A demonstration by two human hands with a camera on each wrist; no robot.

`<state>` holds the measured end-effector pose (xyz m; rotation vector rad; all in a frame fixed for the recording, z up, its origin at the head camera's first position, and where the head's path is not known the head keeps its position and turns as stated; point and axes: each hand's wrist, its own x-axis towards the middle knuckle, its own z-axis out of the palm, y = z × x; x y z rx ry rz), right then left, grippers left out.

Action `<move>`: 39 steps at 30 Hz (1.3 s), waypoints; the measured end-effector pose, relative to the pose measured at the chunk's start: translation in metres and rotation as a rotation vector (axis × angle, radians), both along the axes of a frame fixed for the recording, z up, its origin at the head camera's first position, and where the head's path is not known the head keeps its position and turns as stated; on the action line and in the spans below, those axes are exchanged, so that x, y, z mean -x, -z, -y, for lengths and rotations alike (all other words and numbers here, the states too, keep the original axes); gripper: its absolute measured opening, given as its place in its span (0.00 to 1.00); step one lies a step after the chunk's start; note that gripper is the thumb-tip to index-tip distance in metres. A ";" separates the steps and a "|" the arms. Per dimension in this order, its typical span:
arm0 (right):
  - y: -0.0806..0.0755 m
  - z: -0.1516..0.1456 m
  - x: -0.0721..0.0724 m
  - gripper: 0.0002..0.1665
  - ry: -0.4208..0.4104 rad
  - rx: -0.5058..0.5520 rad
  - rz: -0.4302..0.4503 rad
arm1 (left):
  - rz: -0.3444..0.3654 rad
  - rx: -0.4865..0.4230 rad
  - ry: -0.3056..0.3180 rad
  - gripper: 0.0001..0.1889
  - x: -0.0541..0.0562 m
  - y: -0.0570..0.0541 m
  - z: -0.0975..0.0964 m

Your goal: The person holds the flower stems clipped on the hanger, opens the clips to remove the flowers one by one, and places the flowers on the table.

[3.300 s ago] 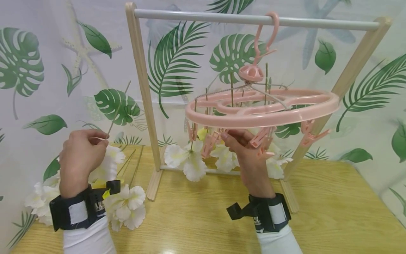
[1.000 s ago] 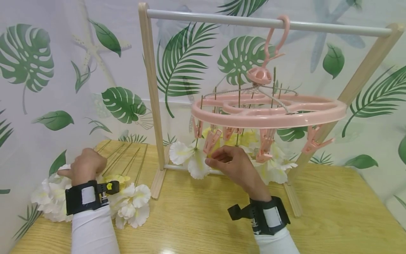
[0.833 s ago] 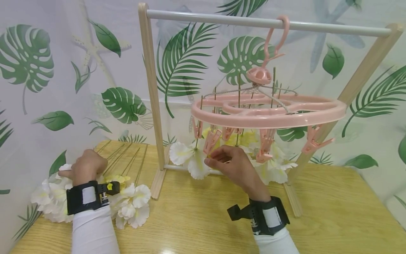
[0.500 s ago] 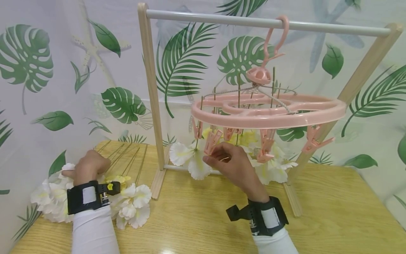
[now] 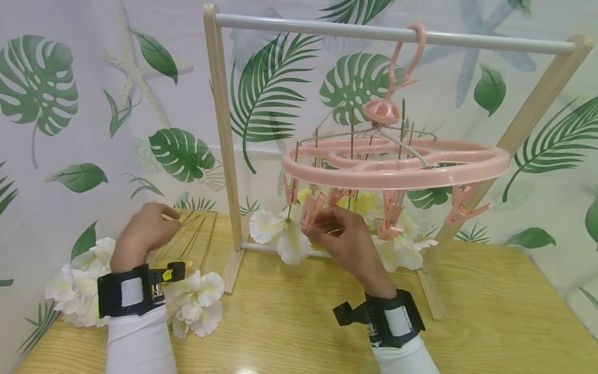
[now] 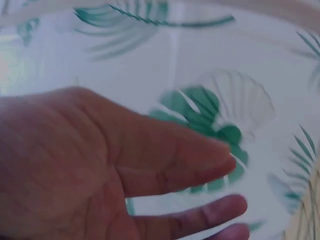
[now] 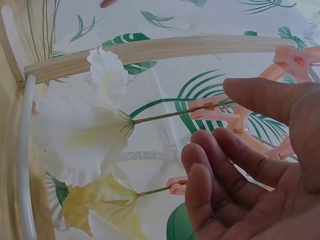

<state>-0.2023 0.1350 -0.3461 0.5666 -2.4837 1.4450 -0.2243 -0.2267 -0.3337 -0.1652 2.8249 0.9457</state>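
My left hand [image 5: 147, 231] is over the stems [image 5: 192, 239] of white and yellow artificial flowers [image 5: 198, 306] lying on the table. Its thumb and index finger come together with nothing visible between them in the left wrist view. Beneath the pink round clip hanger [image 5: 397, 179], my right hand [image 5: 343, 241] has fingertips right at a pink clothespin [image 5: 312, 210]. The right wrist view shows those fingers loosely bent, with a gap to the thumb. Other clothespins [image 7: 212, 110] grip the stems of a white flower [image 7: 75, 135] and a yellow flower [image 7: 107, 205], blooms downward.
The hanger's hook [image 5: 416, 52] hangs on the white top bar [image 5: 299, 25] of a wooden rack. Its left post [image 5: 221, 130] stands between my hands. More white flowers [image 5: 77, 288] lie at the far left. A leaf-printed sheet [image 5: 271, 104] covers the back.
My left hand held a stem up earlier, then went down among the lying flowers, and now has lifted to the right. My right hand dropped from under the ring to the front clothespin.
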 end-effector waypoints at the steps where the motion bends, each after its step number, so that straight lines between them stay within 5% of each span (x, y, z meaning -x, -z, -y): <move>1: 0.001 0.000 0.000 0.11 0.006 0.002 -0.009 | -0.032 -0.018 0.038 0.24 -0.002 -0.004 -0.005; 8: 0.000 -0.001 0.001 0.11 0.019 0.035 -0.041 | -0.208 -0.185 0.295 0.17 -0.015 -0.025 -0.049; 12: -0.001 -0.001 0.000 0.11 0.015 0.049 -0.035 | -0.258 -0.256 0.363 0.14 -0.012 -0.026 -0.074; 27: -0.004 -0.001 -0.002 0.10 0.010 0.057 -0.049 | -0.513 -0.398 0.295 0.15 0.010 0.007 -0.153; 39: -0.007 0.003 -0.004 0.11 0.003 0.084 -0.074 | -0.611 -0.392 0.252 0.11 0.016 0.022 -0.170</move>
